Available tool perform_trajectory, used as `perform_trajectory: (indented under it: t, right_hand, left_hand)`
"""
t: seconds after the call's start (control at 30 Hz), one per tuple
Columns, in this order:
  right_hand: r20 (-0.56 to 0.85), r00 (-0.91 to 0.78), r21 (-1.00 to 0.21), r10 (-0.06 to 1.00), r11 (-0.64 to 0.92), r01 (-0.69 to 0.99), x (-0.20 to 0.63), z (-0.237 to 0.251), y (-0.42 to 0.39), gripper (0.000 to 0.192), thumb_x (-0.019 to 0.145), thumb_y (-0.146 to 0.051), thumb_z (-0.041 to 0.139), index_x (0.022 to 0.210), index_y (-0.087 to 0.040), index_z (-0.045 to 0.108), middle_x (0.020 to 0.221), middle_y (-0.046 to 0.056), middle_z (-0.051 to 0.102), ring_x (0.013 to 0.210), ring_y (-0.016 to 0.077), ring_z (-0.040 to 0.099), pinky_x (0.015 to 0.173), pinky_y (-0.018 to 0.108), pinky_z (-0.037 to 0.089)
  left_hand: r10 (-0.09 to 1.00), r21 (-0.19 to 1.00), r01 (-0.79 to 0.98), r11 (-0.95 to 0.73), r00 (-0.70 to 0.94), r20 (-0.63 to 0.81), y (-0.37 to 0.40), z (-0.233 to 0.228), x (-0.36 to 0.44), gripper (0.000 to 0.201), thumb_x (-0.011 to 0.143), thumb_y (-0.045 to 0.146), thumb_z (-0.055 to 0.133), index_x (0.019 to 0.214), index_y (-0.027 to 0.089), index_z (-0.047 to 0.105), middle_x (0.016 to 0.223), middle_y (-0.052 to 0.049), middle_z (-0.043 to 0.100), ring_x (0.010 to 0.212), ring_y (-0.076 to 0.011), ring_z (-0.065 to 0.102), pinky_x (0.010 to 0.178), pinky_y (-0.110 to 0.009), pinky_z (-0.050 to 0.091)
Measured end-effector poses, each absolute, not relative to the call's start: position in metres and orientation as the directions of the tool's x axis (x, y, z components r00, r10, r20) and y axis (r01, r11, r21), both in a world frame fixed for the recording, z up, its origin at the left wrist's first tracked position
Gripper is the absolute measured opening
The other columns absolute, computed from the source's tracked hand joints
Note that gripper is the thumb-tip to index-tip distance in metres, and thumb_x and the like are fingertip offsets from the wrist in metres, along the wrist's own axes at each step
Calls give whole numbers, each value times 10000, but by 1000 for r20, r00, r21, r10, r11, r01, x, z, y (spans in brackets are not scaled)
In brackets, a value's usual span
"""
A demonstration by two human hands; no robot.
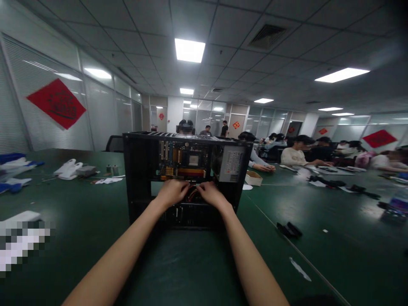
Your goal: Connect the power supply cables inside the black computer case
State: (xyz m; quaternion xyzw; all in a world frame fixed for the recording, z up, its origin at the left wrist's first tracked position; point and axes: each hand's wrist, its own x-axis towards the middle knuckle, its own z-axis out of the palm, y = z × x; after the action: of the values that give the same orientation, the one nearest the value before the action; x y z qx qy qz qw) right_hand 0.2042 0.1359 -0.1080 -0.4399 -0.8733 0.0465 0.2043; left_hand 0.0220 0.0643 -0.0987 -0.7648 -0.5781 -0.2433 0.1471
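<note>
In front of me an open black computer case [138, 170] stands upright on the green table. Inside it sits a motherboard [199, 149], with orange and dark red slots along its lower edge. A power supply with a pale label [232, 162] fills the upper right corner. Both hands reach in just below the board. My left hand [174, 192] has its fingers closed near the board's lower edge. Facing it, my right hand [211, 193] is closed too, its fingertips beside red and yellow cables [193, 194]. What the fingertips pinch is too small to make out.
White plastic bags [70, 168] and small metal cylinders lie left. A small open box [253, 178] stands behind the case at right. Black items [289, 230] and a paper scrap [300, 269] lie nearer on the right. Several people sit around the table farther off.
</note>
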Motion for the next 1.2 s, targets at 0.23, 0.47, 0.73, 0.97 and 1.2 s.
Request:
perform_trajectory:
  t: [0.23,0.47,0.73,0.97,1.2]
  right_hand:
    - [351,-456,27,818,478,878,233,-127,86,653,1005,-587,231,968,-172,734,893,167,731,861,276,713,727,324,471]
    - [412,-419,116,809,410,905,248,-139,71,486,939,-618,451,954,-182,665,878,120,734,828,262,717,686,297,466]
    - [455,-348,97,820,343,934,239,-140,55,546,946,-634,402,911,-167,685,821,144,730,784,253,716,700,312,467]
    - [445,-270,58,854,273,960,220,-142,24,481,910,-586,534,878,-137,703,779,166,727,767,282,721,718,358,483]
    - [427,-202,-42,881,243,969,185,-140,-7,355,918,-460,599,881,-116,681,766,169,724,783,304,720,733,403,508]
  left_hand:
    - [762,-102,987,-126,162,627,23,-145,25,570,1017,443,249,848,193,733,823,-102,753,742,-235,692,675,-320,437]
    - [781,-34,997,-68,75,620,24,-143,28,645,1006,514,225,821,212,764,787,-105,756,722,-265,704,648,-336,418]
    - [779,-23,996,-85,81,621,17,-141,25,665,1007,516,221,810,201,772,776,-121,753,728,-284,703,663,-361,409]
    - [679,25,992,-122,65,731,0,-146,35,494,1011,394,314,855,192,736,883,-92,746,825,-277,662,757,-426,372]
    - [599,236,969,-74,-146,787,8,-148,39,344,981,335,388,1100,238,695,1226,-91,666,1093,-266,605,973,-497,316]
